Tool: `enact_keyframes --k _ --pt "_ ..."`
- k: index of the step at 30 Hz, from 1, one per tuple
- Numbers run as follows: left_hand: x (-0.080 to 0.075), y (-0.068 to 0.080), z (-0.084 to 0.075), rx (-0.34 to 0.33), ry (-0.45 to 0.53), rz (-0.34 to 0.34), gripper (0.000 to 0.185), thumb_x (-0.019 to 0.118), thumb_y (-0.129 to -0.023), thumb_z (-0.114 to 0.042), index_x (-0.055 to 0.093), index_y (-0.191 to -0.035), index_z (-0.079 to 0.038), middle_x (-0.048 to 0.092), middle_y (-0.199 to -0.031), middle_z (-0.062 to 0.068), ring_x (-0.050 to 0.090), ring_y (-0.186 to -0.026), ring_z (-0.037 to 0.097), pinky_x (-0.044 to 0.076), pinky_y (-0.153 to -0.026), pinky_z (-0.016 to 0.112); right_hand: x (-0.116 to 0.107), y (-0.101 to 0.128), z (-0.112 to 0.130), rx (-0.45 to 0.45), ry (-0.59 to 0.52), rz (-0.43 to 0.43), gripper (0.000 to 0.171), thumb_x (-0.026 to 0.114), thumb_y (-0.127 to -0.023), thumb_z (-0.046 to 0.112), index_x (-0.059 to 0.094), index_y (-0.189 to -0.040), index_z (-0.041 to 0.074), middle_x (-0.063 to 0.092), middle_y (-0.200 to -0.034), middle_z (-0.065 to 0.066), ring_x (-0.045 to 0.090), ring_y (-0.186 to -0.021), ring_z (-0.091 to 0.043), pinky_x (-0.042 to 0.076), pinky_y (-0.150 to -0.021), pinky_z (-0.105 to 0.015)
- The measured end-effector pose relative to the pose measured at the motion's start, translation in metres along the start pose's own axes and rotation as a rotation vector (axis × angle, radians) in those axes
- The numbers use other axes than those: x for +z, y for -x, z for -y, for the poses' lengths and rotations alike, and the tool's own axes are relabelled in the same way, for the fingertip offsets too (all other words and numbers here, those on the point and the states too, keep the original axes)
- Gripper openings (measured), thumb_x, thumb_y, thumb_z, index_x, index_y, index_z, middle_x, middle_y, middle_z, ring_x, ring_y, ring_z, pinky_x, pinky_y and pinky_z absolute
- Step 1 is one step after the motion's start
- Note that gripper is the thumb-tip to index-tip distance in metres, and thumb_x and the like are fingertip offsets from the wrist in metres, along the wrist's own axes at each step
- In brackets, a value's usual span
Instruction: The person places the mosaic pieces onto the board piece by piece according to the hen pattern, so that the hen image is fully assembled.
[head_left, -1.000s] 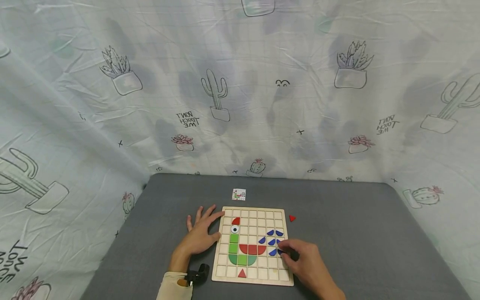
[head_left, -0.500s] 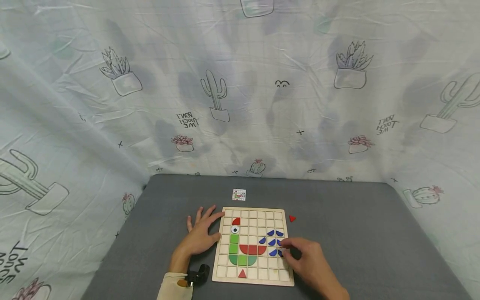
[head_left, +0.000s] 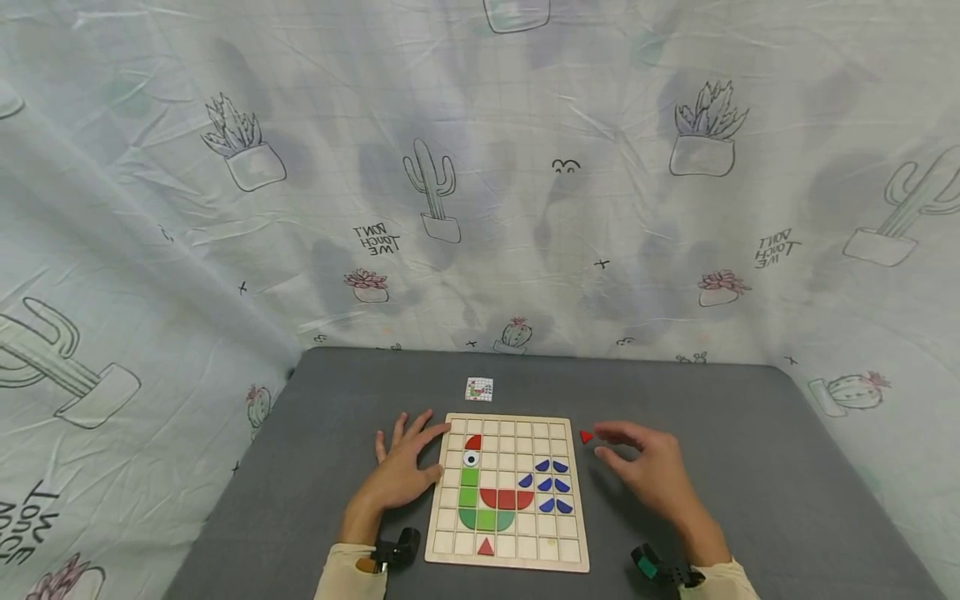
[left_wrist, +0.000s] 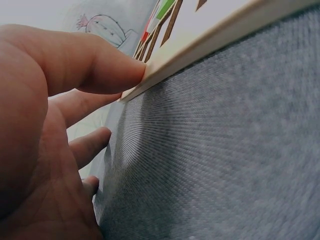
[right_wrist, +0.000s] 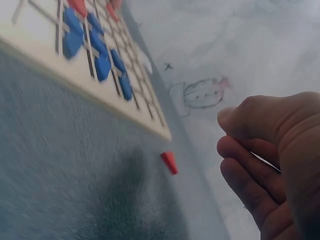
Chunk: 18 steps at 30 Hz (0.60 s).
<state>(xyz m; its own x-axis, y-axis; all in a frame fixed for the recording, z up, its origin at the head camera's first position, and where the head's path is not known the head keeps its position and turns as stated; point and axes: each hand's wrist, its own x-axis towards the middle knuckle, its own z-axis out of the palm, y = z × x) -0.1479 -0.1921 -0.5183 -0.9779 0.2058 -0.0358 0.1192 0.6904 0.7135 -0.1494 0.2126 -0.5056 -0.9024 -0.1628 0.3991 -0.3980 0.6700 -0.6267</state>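
Note:
A wooden grid board (head_left: pixel 525 560) lies on the grey table, bearing flat pieces that form a bird-like figure. Along its left edge rests my left hand (head_left: pixel 401 475), fingers spread, thumb and index fingertip at the rim. My right hand (head_left: pixel 654 467) is off the board's right side, thumb and index apart with nothing between them. Just left of its fingertips a loose red triangle (head_left: pixel 586 437) lies on the table. Several blue pieces (head_left: pixel 544 484) sit in the right-hand cells. Red pieces (head_left: pixel 506 499), green pieces (head_left: pixel 468 497) and a white eye piece (head_left: pixel 471 458) fill others.
Behind the board lies a small picture card (head_left: pixel 479 389) showing a similar figure. Another red triangle (head_left: pixel 486 547) sits in the board's bottom row. A printed cloth (head_left: pixel 480 167) hangs around the grey table (head_left: pixel 705 417).
My right hand has left the blue pieces at the board's right side and moved up and right, beside the loose red triangle. The left hand has stayed put.

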Motion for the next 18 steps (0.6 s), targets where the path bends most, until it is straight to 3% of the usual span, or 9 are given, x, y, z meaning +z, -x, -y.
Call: enact_keyframes --k 7,18 --pt "-0.001 0.0 0.0 0.001 0.014 0.014 0.064 0.074 -0.094 -0.008 0.062 -0.156 -0.02 0.032 -0.179 0.019 0.002 -0.168 0.055 -0.017 -0.121 0.081 0.013 -0.014 -0.022 0.065 -0.029 0.078 0.032 0.089 -0.091 0.01 0.082 -0.122 0.012 0.084 -0.113 -0.001 0.081 -0.103 -0.024 0.066 -0.089 -0.045" --pt "0.0 -0.002 0.001 -0.006 -0.003 0.011 0.064 0.074 -0.095 -0.008 0.062 -0.157 -0.019 0.032 -0.179 0.019 0.002 -0.168 0.054 -0.016 -0.122 0.08 0.027 -0.012 -0.029 0.108 -0.036 0.088 0.029 0.089 -0.089 0.006 0.083 -0.117 0.014 0.083 -0.105 0.004 0.078 -0.094 -0.015 0.064 -0.082 -0.036"
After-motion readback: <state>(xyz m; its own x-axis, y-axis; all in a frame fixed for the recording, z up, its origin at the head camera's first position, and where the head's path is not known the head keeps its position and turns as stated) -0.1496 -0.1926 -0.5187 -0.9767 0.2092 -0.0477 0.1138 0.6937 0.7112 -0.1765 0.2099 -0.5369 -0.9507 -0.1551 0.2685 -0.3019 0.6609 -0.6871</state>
